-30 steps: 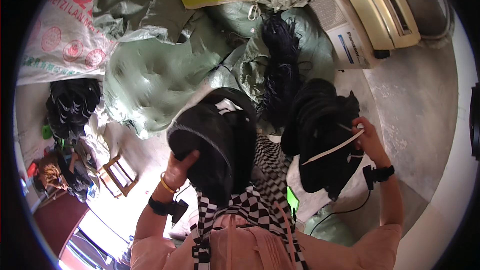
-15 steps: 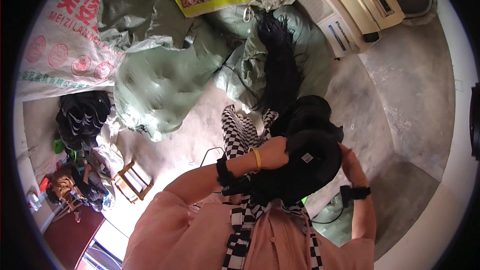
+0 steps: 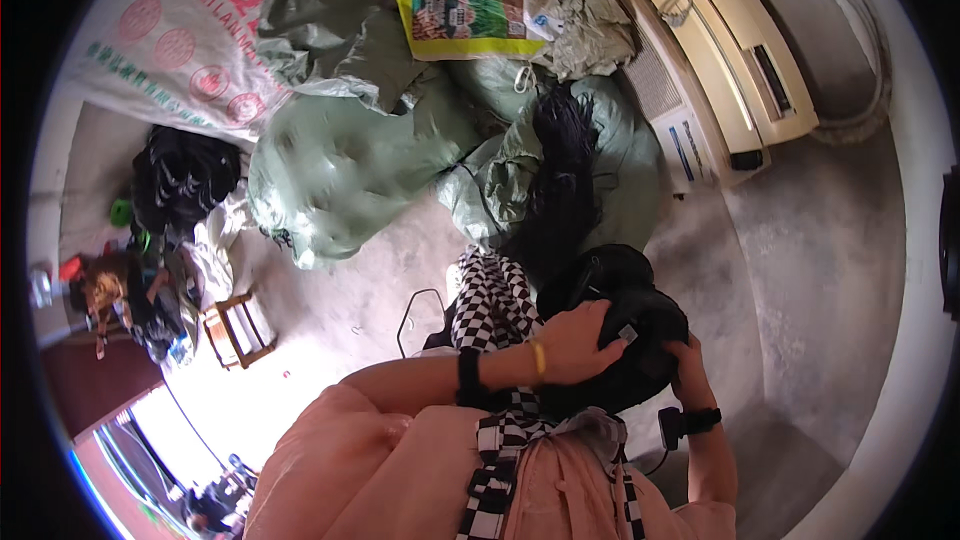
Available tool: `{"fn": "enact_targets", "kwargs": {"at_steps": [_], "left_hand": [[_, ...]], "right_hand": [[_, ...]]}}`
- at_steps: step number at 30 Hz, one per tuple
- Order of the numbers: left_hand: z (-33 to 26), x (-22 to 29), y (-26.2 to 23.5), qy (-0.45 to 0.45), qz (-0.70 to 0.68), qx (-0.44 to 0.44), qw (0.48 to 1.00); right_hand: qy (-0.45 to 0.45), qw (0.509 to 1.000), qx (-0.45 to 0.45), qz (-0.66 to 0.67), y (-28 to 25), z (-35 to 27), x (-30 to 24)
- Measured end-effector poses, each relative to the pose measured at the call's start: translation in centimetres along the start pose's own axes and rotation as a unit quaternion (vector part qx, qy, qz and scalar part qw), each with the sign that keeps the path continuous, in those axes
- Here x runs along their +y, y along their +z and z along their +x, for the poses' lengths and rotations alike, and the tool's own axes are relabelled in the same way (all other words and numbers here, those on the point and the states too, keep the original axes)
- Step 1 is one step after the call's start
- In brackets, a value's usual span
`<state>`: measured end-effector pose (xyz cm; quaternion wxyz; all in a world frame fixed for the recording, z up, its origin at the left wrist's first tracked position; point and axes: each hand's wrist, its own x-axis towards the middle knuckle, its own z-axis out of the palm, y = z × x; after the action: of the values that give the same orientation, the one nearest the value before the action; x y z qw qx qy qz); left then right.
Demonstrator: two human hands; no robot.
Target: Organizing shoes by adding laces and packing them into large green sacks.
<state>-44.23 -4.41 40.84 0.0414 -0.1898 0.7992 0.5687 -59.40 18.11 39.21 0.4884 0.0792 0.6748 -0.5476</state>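
Observation:
A black, rounded, soft-looking thing [image 3: 640, 365] with a small white label [image 3: 628, 333] is in front of my body. My left hand [image 3: 578, 342] lies over its near left part, fingers curled onto the black surface and thumb beside the label. Around its right edge is my right hand [image 3: 688, 368], partly hidden by the black thing. A second black rounded piece [image 3: 610, 265] adjoins it on the far side. Long black strands [image 3: 565, 180] lie beyond, against a green sack.
Stuffed green sacks [image 3: 350, 165] and a white printed sack [image 3: 180, 40] fill the far left. A beige appliance [image 3: 740, 50] stands far right, by a coiled hose [image 3: 870, 70]. A small wooden stool [image 3: 238, 332] and a black pile [image 3: 185, 180] are at left.
My left hand has shifted right across the black thing, from a closed grip at its left side to its label. The black thing has tilted, and the view has turned.

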Motion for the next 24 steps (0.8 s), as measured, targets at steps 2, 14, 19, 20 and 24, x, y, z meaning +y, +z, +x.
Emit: {"fn": "enact_targets", "kwargs": {"at_steps": [2,14,19,20,24], "left_hand": [[-0.3,1.6,-0.3,0.081,-0.091,0.157,0.98],[-1.6,-6.0,23.6,-0.224,-0.146,-0.297,0.917],[-0.2,-6.3,31.3,-0.349,-0.201,-0.126,0.906],[0.0,-6.0,33.5,-0.314,-0.069,-0.086,0.943],[0.9,-3.9,36.3,-0.217,-0.088,-0.192,0.953]], "right_hand": [[0.0,1.0,-0.02,-0.024,-4.1,2.4,-0.7],[-0.039,0.982,-0.114,-0.144,-22.8,10.6,-10.9],[-0.21,0.909,-0.133,-0.335,-26.9,11.1,-14.4],[-0.152,0.956,-0.112,-0.224,-27.3,11.1,-14.7],[-0.293,0.822,-0.111,-0.476,-29.3,10.6,-16.1]]}}
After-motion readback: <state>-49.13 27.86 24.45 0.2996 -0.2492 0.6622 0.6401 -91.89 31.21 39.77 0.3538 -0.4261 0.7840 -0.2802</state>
